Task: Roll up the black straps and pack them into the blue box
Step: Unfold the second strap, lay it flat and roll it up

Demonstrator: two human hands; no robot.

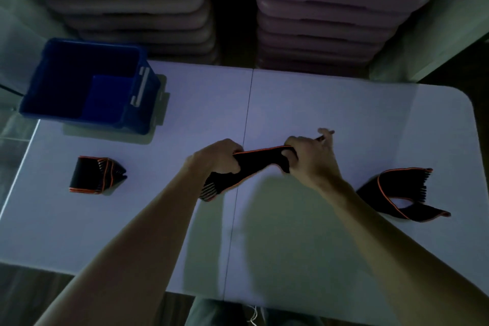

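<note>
Right now both hands hold one black strap [260,157] stretched just above the table [317,103], near its middle: the left hand [219,156] has its fingers [232,164] curled round the strap's lower end at about 8 o'clock of the strap, with the fringed tail hanging out below the fist, while the right hand [309,156] pinches the upper end at about 3 o'clock, some fingers loosely lifted behind. The likely trouble, as I judge it, is a slack or skewed roll: if either grip slips while the strap is taut, the end could spring free and the coil would loosen. A second strap [397,193] lies unrolled at 4 o'clock on the table, apart from the hands, and a folded one [96,174] sits at 9 o'clock. The box [87,87] stands at 10 o'clock, well apart; a loose roll could unwind on the way there.
</note>
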